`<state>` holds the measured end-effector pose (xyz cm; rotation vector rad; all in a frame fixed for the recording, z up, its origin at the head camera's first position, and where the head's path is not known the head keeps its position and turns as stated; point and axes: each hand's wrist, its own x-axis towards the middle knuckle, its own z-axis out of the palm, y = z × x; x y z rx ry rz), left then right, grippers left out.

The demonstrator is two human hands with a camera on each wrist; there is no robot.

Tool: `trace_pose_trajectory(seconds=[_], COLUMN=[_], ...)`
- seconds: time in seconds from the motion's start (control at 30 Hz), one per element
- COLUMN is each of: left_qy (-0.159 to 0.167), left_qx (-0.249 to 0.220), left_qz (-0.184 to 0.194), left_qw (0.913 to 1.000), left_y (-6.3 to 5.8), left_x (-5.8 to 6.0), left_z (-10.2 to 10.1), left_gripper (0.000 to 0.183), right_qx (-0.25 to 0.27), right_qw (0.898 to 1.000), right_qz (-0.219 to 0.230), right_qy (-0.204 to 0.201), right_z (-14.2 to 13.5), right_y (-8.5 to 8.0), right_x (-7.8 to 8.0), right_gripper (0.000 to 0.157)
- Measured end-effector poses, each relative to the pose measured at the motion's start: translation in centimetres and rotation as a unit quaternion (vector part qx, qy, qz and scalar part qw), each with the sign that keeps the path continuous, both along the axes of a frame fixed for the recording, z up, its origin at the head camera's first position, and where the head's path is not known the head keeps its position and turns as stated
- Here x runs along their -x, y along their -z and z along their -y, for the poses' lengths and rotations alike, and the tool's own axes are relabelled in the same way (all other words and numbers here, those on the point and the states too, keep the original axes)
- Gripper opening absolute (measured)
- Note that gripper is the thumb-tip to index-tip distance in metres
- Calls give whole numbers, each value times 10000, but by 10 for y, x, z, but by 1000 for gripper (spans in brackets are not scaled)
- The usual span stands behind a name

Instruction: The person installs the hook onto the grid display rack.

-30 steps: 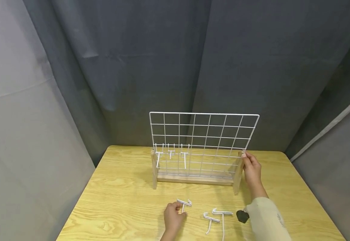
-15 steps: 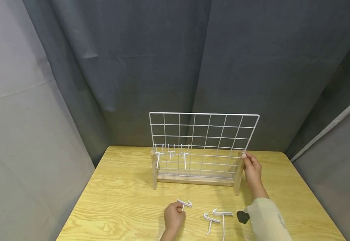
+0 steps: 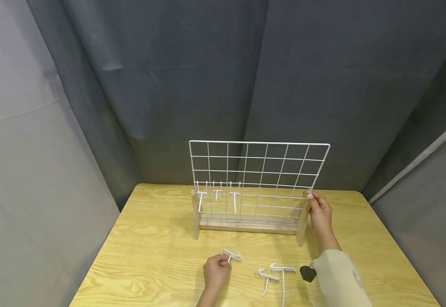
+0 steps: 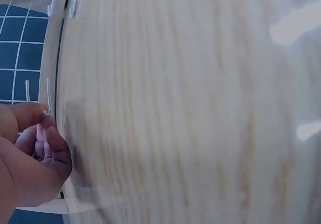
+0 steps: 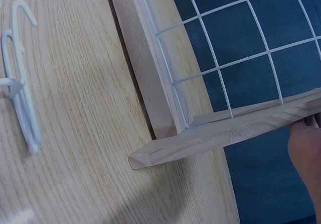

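In the head view, a white wire grid (image 3: pixel 261 170) stands in a wooden stand (image 3: pixel 246 226). Three white hooks hang at the grid's left side, among them a long-armed hook (image 3: pixel 235 202). My left hand (image 3: pixel 216 273) pinches the arm of another white wire hook (image 3: pixel 232 255) between thumb and fingers, in front of the stand. Its two prongs (image 4: pixel 48 91) stick up past the fingertips in the left wrist view. With thumb and fingers, my right hand (image 3: pixel 321 215) grips the stand's right wooden upright (image 5: pixel 220 136) near its top.
Two more white hooks lie on the table, a short one (image 3: pixel 269 276) and a longer one (image 3: pixel 283 269). A dark object (image 3: pixel 307 273) shows beside the right sleeve (image 3: pixel 338 277). Grey curtains (image 3: pixel 161 85) surround the wood-grain table (image 3: pixel 146 256).
My left hand has shifted a little left with the hook, whose crossbar has tilted. The right hand keeps its hold on the upright.
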<state>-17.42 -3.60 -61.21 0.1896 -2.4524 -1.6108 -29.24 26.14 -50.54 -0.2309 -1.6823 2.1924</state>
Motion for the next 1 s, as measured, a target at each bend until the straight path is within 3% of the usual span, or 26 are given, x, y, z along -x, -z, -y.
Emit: trace_pose_trajectory(seconds=[0.3, 0.6, 0.83, 1.0], left_qy=[191, 254, 248, 345], left_qx=[-430, -762, -946, -1224], left_qz=[-79, -27, -28, 15], left_qw=[9989, 9968, 9952, 9919], left_y=[-11, -28, -38, -49], left_x=[2, 7, 10, 13], left_z=[2, -6, -10, -13], left_gripper=[14, 14, 14, 12], right_qx=[-30, 37, 129, 74], right_qw=[10000, 10000, 9999, 10000], right_qz=[54, 47, 106, 37], right_qy=[-63, -72, -10, -39], right_z=[10, 8, 7, 9], right_y=[-20, -18, -16, -18], right_x=[-9, -11, -12, -11], right_gripper=[38, 36, 22, 25])
